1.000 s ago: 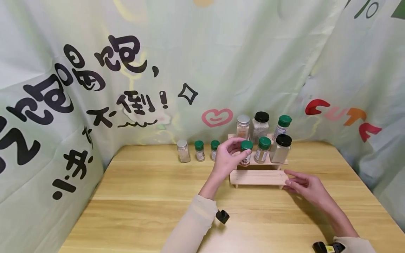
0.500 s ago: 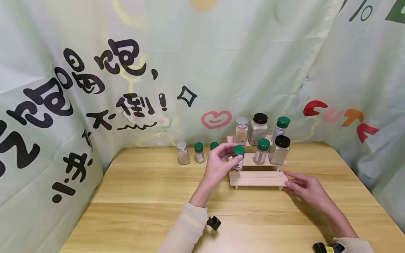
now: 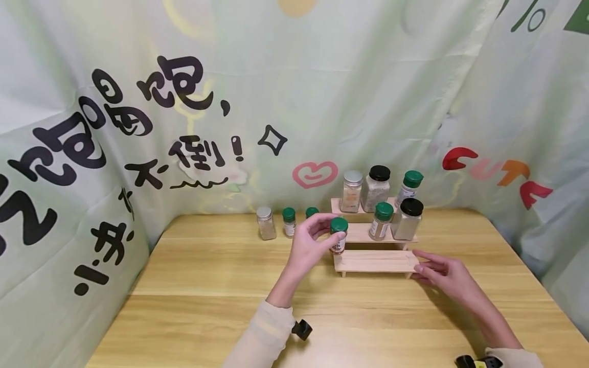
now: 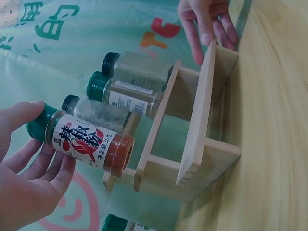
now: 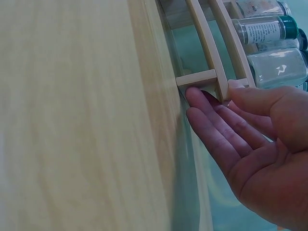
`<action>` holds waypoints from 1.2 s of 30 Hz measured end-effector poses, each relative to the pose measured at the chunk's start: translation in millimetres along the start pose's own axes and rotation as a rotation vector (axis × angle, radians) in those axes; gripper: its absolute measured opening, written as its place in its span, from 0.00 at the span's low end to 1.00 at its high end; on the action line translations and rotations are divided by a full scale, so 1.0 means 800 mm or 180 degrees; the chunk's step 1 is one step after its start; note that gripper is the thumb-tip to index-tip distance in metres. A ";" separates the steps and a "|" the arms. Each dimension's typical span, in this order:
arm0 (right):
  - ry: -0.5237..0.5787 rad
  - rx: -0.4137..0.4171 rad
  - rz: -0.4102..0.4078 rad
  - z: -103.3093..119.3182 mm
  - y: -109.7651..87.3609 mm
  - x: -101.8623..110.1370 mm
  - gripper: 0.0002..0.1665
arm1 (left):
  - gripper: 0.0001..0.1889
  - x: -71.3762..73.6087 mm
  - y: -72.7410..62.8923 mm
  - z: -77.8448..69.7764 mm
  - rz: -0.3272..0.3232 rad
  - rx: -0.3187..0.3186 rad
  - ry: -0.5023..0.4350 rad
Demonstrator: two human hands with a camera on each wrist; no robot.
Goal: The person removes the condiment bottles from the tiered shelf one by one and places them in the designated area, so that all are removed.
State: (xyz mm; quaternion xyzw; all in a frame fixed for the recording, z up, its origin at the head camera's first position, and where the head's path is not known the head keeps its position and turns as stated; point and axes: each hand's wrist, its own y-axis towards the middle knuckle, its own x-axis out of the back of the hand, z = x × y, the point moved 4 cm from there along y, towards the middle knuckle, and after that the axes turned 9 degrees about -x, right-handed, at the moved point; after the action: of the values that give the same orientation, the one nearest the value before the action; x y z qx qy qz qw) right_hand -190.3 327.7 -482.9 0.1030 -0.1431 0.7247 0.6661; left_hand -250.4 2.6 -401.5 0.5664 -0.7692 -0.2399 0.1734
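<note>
- Pinching the green cap (image 3: 339,223) between thumb and fingers, our left hand (image 3: 307,244) holds the spice jar (image 4: 91,141) upright near the rack's (image 3: 375,261) left end.
- Our right hand (image 3: 444,274) grips its right end.

before me i have a table (image 3: 184,312) of pale wood, its grain running from side to side. behind it and along my left and right hangs a light green cloth (image 3: 363,107) in soft folds. big black writing (image 3: 186,69) slants on my left, with a squiggle (image 3: 199,184) under its lower line. right of that i see a star (image 3: 273,140) in black outline, then a pink heart (image 3: 315,177) lower down. bright letters (image 3: 513,167) in red, pink and orange slope down on my right. high up, i catch an orange spot (image 3: 296,6) and, in the right corner, a green patch (image 3: 579,20).
</note>
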 end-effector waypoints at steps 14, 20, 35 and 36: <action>0.0045 -0.0024 -0.0008 0.004 -0.001 0.001 0.29 | 0.18 0.031 -0.007 0.007 -0.0164 0.0143 0.0120; -0.0007 0.0065 0.0013 0.005 0.001 0.000 0.28 | 0.19 0.039 -0.011 0.018 -0.0237 0.0213 0.0130; -0.0013 0.0042 0.0017 0.002 0.003 0.002 0.28 | 0.19 0.053 -0.015 0.056 -0.0394 0.0444 0.0144; -0.0012 0.0037 0.0023 0.002 0.003 0.002 0.28 | 0.19 0.053 -0.016 0.057 -0.0392 0.0456 0.0146</action>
State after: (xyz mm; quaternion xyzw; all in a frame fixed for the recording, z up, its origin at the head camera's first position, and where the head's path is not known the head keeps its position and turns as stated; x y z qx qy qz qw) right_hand -192.5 328.2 -481.4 0.1077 -0.1405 0.7277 0.6627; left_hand -277.7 -33.3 -446.0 0.6289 -0.7439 -0.1815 0.1349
